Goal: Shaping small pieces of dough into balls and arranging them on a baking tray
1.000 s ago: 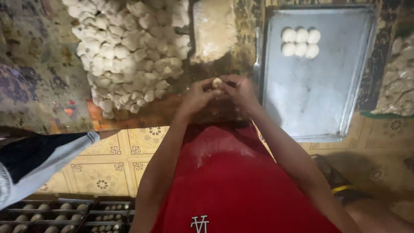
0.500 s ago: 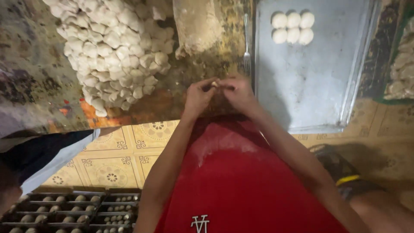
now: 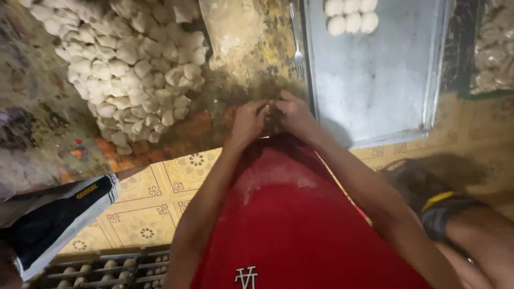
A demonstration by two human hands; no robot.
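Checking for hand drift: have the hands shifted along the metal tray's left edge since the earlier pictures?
No. Both hands stay pressed together beside the metal tray's lower left edge.

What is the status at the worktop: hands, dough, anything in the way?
Left hand and right hand pressed together, whatever they hold hidden. Heap of pale dough pieces to the left. Grey metal tray with round dough balls to the right. Nothing blocking.

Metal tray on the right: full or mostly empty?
Mostly empty: the metal tray holds only six dough balls at its far edge.
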